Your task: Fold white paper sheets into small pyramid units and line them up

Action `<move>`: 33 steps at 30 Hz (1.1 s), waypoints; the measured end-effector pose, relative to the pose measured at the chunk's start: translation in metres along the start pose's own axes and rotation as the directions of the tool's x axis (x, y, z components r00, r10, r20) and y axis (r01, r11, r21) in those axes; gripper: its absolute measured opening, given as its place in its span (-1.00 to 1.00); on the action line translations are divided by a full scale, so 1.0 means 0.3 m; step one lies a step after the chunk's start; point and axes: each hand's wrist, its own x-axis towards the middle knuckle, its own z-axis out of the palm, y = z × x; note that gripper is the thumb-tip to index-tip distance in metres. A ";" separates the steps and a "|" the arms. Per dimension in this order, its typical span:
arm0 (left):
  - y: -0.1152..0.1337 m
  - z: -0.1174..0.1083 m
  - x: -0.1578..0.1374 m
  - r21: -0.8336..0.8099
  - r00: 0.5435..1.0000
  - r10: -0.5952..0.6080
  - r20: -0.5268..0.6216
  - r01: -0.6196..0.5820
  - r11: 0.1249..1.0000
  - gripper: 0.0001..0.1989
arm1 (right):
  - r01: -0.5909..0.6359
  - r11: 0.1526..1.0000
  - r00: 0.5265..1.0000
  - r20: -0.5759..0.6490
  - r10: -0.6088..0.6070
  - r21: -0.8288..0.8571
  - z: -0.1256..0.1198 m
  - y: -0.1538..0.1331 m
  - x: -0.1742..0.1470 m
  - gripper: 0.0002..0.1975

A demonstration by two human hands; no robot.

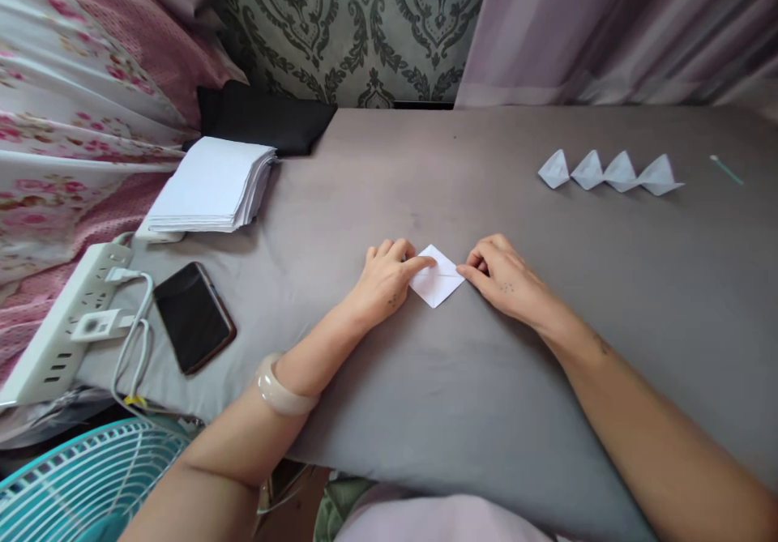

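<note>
A small folded white paper [436, 289] lies as a diamond on the grey cloth, with a crease running across its middle. My left hand [390, 273] is at its left corner, the thumb pressing on the top face and the fingers curled at the edge. At the opposite corner, my right hand [502, 275] pinches the paper tip between thumb and curled fingers. Farther back on the right, several folded paper boats [620, 172] stand in a row, their pointed peaks up.
At the left are a stack of white paper [210, 185], a black phone [194, 317] and a white power strip [73, 315] with plugged-in cables. A black cloth [267, 117] lies behind the stack. A cotton swab [727, 169] rests far right; a turquoise fan [91, 477] stands below.
</note>
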 end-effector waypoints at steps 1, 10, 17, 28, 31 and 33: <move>-0.002 0.000 0.001 0.007 1.000 0.009 -0.001 -0.009 1.000 -0.53 | 0.000 0.999 1.000 0.011 -0.001 0.036 -0.008 0.014 0.005 -0.86; 0.011 -0.018 0.001 0.024 0.999 0.018 0.033 -0.019 1.000 -0.55 | 0.017 0.899 0.979 -0.190 0.074 0.438 0.014 -0.026 0.002 -0.86; 0.011 -0.010 0.000 -0.119 0.981 -0.193 -0.026 0.188 0.975 -0.65 | 0.293 0.952 0.953 -0.059 -0.298 -0.087 0.075 -0.103 -0.068 -0.69; -0.075 -0.052 -0.028 -0.467 0.809 -0.582 -0.079 0.486 0.739 -0.80 | 0.303 0.840 0.951 0.081 -0.300 -0.450 0.097 -0.143 -0.100 -0.56; -0.038 -0.066 -0.040 -0.367 0.840 -0.543 -0.008 0.502 0.783 -0.76 | 0.311 0.842 0.948 0.078 -0.309 -0.441 0.095 -0.143 -0.098 -0.56; -0.016 -0.065 -0.042 -0.334 0.845 -0.535 -0.003 0.504 0.797 -0.76 | 0.308 0.844 0.948 0.071 -0.309 -0.439 0.095 -0.144 -0.099 -0.56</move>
